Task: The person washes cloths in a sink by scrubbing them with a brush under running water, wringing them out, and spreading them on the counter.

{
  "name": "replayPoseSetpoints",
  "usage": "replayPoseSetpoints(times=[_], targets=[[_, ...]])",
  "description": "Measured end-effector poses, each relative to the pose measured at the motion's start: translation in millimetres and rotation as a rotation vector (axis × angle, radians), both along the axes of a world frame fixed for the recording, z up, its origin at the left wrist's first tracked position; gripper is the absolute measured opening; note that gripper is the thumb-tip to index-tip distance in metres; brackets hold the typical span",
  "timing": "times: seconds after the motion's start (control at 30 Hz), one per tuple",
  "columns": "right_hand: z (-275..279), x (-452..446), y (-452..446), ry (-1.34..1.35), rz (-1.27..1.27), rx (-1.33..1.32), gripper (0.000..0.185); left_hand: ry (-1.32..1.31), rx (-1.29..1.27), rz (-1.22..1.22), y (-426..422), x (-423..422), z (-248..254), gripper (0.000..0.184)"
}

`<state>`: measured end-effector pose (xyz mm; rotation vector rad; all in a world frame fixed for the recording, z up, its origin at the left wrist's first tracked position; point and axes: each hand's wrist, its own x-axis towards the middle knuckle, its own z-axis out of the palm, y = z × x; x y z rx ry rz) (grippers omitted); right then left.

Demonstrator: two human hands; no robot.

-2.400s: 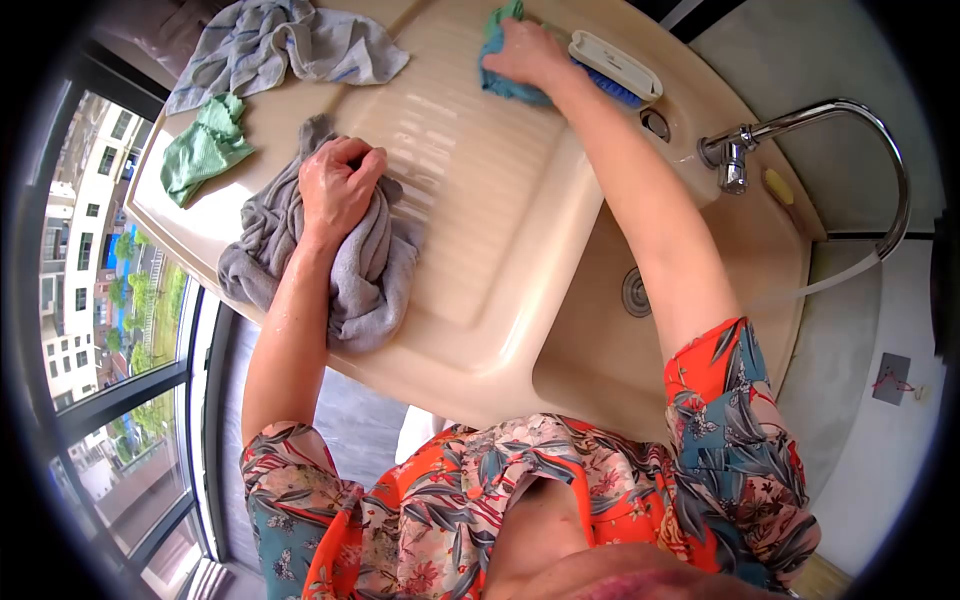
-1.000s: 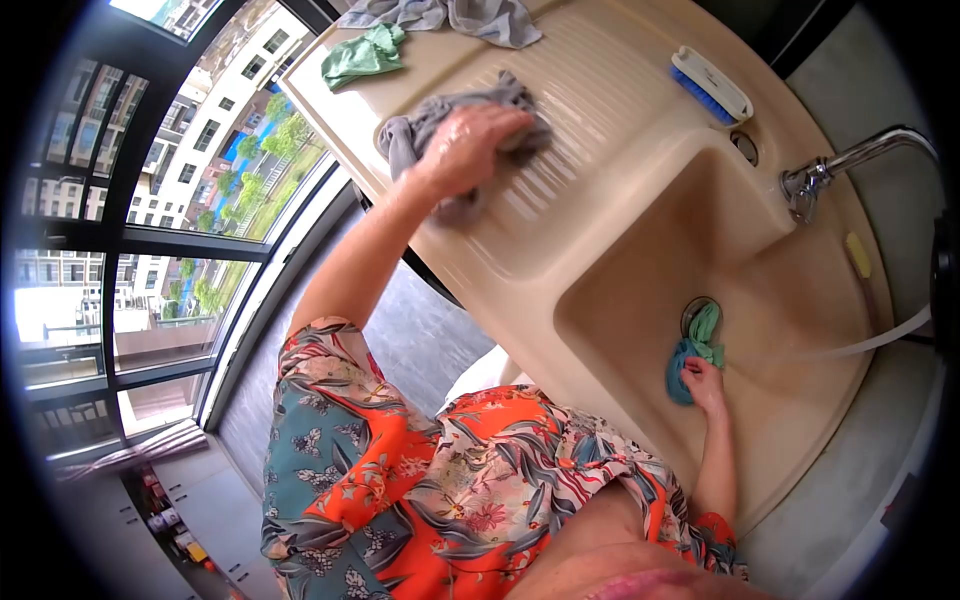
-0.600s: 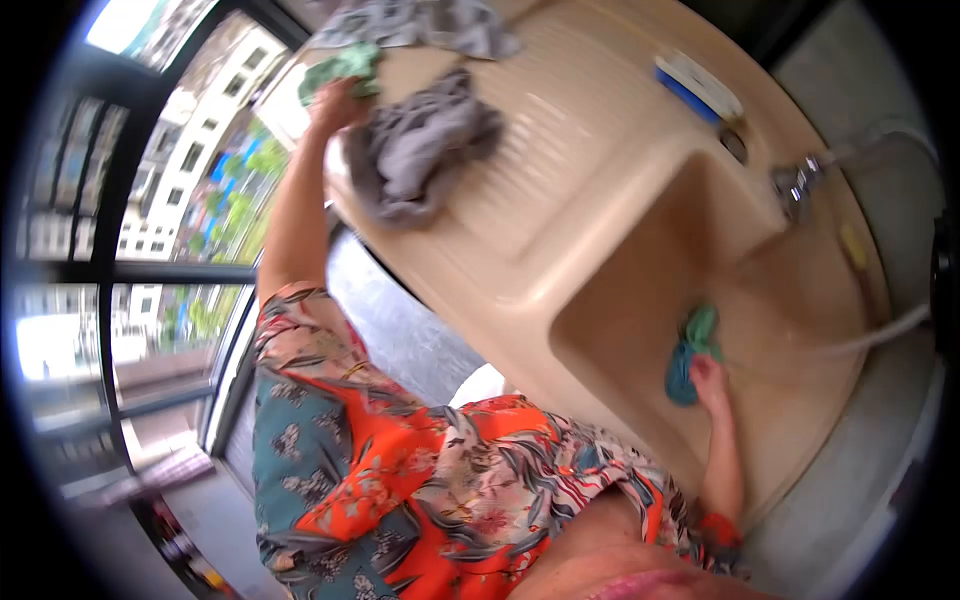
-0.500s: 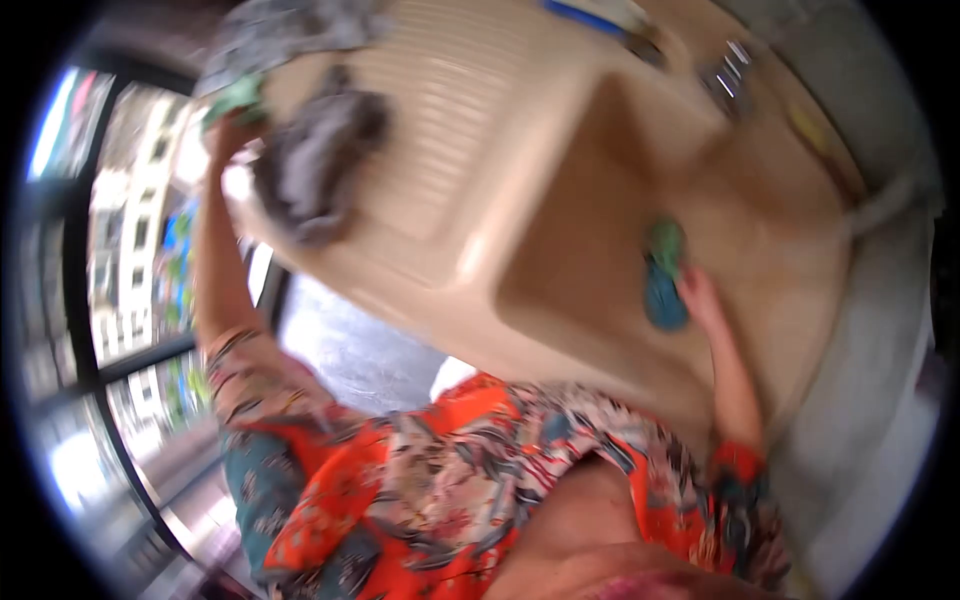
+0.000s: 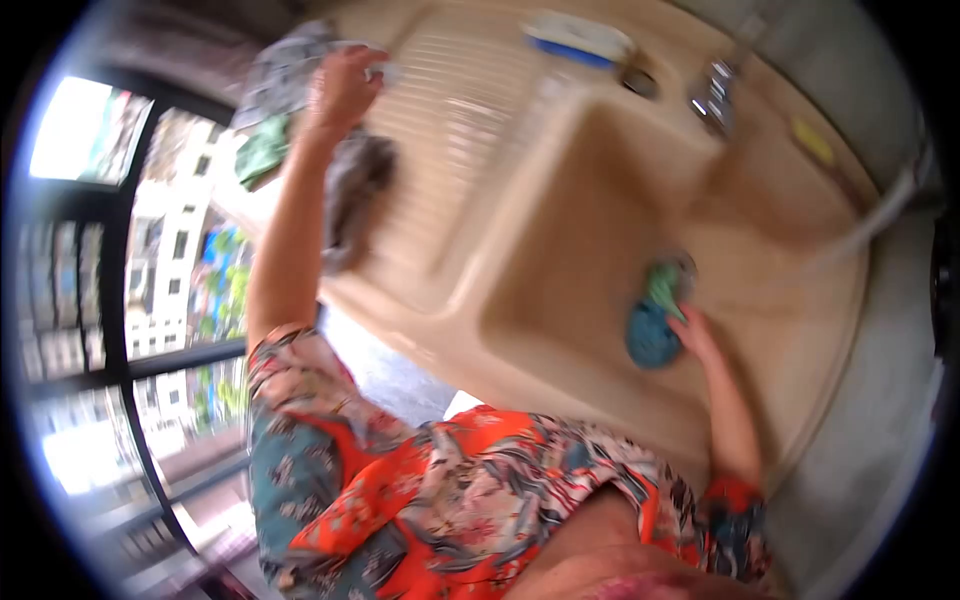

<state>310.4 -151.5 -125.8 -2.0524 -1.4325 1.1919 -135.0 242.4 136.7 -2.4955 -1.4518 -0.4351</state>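
Note:
My left hand (image 5: 345,88) is over the ribbed board of the washing sink, near a crumpled light grey cloth (image 5: 280,75). Its fingers are bent around something small and pale at their tips, too blurred to name. A green cloth (image 5: 262,150) hangs at the board's left edge, and a dark grey cloth (image 5: 355,190) lies beside it, partly behind my left forearm. Down in the basin my right hand (image 5: 697,335) pinches the edge of a green and blue cloth (image 5: 655,335), bunched up near the drain.
A white brush with a blue edge (image 5: 578,42) lies on the sink's back rim. The metal tap (image 5: 713,98) stands right of it, and a yellow bar (image 5: 812,142) rests farther right. A pale hose (image 5: 890,215) runs along the wall. Barred windows (image 5: 125,250) are on the left.
My left hand has let go of the green cloth at the left edge and moved right across the board. My right hand stays at the cloth in the basin, which has shifted slightly.

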Motion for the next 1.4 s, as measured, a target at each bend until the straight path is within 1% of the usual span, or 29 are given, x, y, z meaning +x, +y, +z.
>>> replayPoseSetpoints(times=[0.03, 0.07, 0.1, 0.17, 0.23, 0.27, 0.3, 0.33, 0.37, 0.4, 0.47, 0.5, 0.57, 0.63, 0.67, 0.73, 0.77, 0.83, 0.9, 0.93, 1.0, 1.03, 1.07, 1.1, 1.13, 1.17, 1.23, 1.27, 1.4], targets=[[13.5, 8.2, 0.4, -0.102, 0.03, -0.075, 0.034, 0.002, -0.043, 0.172, 6.3, -27.8, -5.6, 0.032], [2.7, 21.2, -10.0, -0.149, -0.007, -0.055, 0.038, -0.053, -0.028, 0.379, 14.7, -60.1, -16.3, 0.033], [12.1, 17.2, -7.0, -0.229, 0.0, -0.008, 0.039, -0.116, -0.015, 0.568, 23.6, -98.2, -31.3, 0.035], [13.5, 26.2, -9.8, -0.173, -0.083, 0.02, 0.038, -0.046, 0.153, 0.67, 20.9, -162.4, -47.3, 0.037], [11.6, 32.9, -9.6, -0.14, -0.131, -0.029, 0.035, 0.076, -0.241, 0.825, 22.0, -193.8, -53.1, 0.038], [13.3, 33.1, -7.4, -0.126, -0.158, -0.054, 0.033, 0.214, -0.247, 0.741, 46.2, -236.0, -84.5, 0.031], [19.2, 32.6, -4.2, -0.14, -0.134, -0.069, 0.032, 0.348, -0.24, 0.651, 50.8, -249.4, -90.0, 0.027], [34.1, 66.2, -23.6, -0.152, -0.111, -0.088, 0.032, 0.342, -0.216, 0.64, 33.2, -229.6, -88.6, 0.028], [41.8, 65.5, -16.1, -0.164, -0.087, -0.101, 0.031, 0.334, -0.185, 0.632, 20.5, -208.6, -63.8, 0.037], [46.5, 65.5, -3.0, -0.159, -0.076, -0.066, 0.03, 0.082, -0.152, 0.781, 15.0, -174.8, -37.5, 0.029], [64.8, 51.9, 27.4, -0.142, -0.064, 0.009, 0.027, -0.168, -0.073, 0.646, 23.5, -164.6, -9.8, 0.032], [87.4, 37.1, 46.2, -0.066, -0.055, 0.06, 0.025, -0.282, -0.038, 0.567, 28.9, -160.7, 3.0, 0.035], [140.8, 20.7, 85.8, 0.042, -0.013, 0.173, 0.022, -0.893, -0.3, 0.238, -2.0, -80.4, 52.0, 0.032], [192.0, -3.3, 126.8, 0.035, 0.09, 0.324, 0.022, -1.074, -0.468, -0.072, 0.2, -47.2, 80.3, 0.028], [219.3, -20.7, 143.4, 0.074, 0.1, 0.357, 0.023, -1.197, -0.574, -0.127, -14.2, -20.2, 97.2, 0.029], [249.6, -44.0, 177.3, 0.246, 0.159, 0.548, 0.024, -1.282, -0.583, -0.23, -13.5, 16.6, 116.4, 0.029], [270.7, -44.6, 187.1, 0.162, 0.215, 0.616, 0.03, -1.327, -0.591, -0.284, -19.1, 46.2, 122.9, 0.029], [301.6, -46.9, 218.0, 0.15, 0.27, 0.824, 0.038, -1.273, -0.691, -0.378, -29.3, 89.6, 139.5, 0.028], [332.3, -53.0, 240.6, 0.105, 0.217, 0.996, 0.046, -1.205, -0.803, -0.519, -31.9, 116.9, 154.1, 0.028], [340.2, -51.5, 249.4, 0.206, 0.233, 0.88, 0.045, -1.241, -0.715, -0.498, -53.0, 139.5, 161.6, 0.028], [347.9, -45.6, 259.3, 0.414, 0.263, 0.638, 0.044, -1.155, -0.683, -0.578, -49.9, 155.0, 164.6, 0.027], [345.8, -43.2, 256.7, 0.442, 0.23, 0.626, 0.041, -1.113, -0.666, -0.61, -46.1, 160.5, 162.7, 0.027], [344.4, -40.4, 253.7, 0.468, 0.203, 0.615, 0.038, -1.12, -0.741, -0.658, -37.1, 162.5, 160.9, 0.027], [344.9, -37.6, 250.9, 0.492, 0.178, 0.602, 0.035, -1.122, -0.705, -0.65, -31.2, 161.7, 157.7, 0.027], [346.2, -31.9, 246.8, 0.485, 0.102, 0.684, 0.025, -1.126, -0.672, -0.639, -27.9, 161.2, 152.5, 0.027], [349.5, -24.5, 242.8, 0.494, 0.092, 0.698, 0.024, -1.129, -0.641, -0.627, -29.6, 161.2, 149.5, 0.027], [361.8, -8.6, 234.0, 0.517, 0.057, 0.738, 0.021, -1.026, -0.581, -0.486, -34.6, 157.0, 148.1, 0.024], [367.6, -0.3, 229.1, 0.459, 0.038, 0.743, 0.019, -0.969, -0.555, -0.426, -36.2, 158.7, 147.3, 0.023], [399.5, 11.7, 200.1, 0.23, 0.127, 0.709, 0.021, -1.159, -0.765, -0.643, -29.3, 178.4, 132.5, 0.017]])
